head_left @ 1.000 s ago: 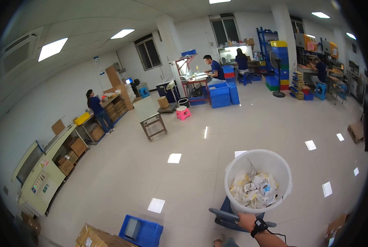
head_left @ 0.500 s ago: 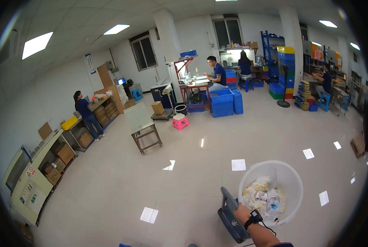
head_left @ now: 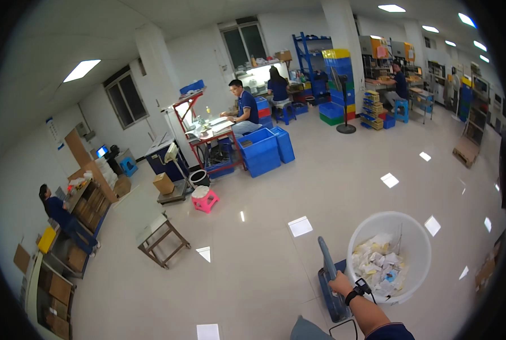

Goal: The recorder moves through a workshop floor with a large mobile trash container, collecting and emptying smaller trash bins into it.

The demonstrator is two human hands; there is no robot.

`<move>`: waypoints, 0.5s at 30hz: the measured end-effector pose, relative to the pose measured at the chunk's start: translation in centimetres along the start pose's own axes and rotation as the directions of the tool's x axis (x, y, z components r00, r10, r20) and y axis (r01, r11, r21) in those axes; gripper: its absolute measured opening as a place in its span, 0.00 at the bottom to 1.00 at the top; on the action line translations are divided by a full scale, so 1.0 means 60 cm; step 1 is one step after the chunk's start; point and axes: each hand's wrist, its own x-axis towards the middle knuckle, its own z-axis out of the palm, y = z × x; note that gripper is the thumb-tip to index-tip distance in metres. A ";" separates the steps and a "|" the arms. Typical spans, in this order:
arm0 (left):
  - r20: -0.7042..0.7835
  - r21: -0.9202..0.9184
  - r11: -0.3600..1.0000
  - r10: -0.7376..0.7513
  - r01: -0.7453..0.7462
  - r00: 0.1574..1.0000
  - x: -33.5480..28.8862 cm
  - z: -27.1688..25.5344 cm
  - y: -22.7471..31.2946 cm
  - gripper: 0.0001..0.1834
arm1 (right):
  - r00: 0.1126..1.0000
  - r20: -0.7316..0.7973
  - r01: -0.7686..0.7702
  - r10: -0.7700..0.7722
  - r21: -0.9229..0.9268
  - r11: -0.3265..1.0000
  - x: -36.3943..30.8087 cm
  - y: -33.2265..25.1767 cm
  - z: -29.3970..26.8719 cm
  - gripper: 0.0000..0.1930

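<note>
1. Head view — a right hand (head_left: 341,282), watch on the wrist, rests on the blue dustpan (head_left: 333,283), its handle rising just above the knuckles; whether the fingers wrap it cannot be told.
2. Just right of the hand, a white bucket (head_left: 414,238) of crumpled paper scraps (head_left: 377,265) stands on the pale floor (head_left: 253,266).

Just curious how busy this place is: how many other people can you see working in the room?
4: one seated at the red-framed table, one beside the window, one at the far right bench, one at the left wall. Others may be hidden.
</note>
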 end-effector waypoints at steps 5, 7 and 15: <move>0.029 -0.090 0.995 0.044 -0.041 0.999 0.200 -0.033 0.122 0.17 | 0.992 -0.104 -0.047 0.066 0.174 0.984 0.158 -0.103 0.064 0.20; -0.024 -0.109 0.994 -0.018 0.016 1.000 0.273 -0.051 0.156 0.17 | 0.980 -0.191 -0.025 0.063 0.195 0.980 0.263 -0.108 0.084 0.22; -0.062 -0.243 0.969 -0.068 0.051 0.996 0.503 -0.157 0.346 0.19 | 0.915 -0.344 -0.066 0.212 0.391 0.918 0.575 -0.282 0.096 0.18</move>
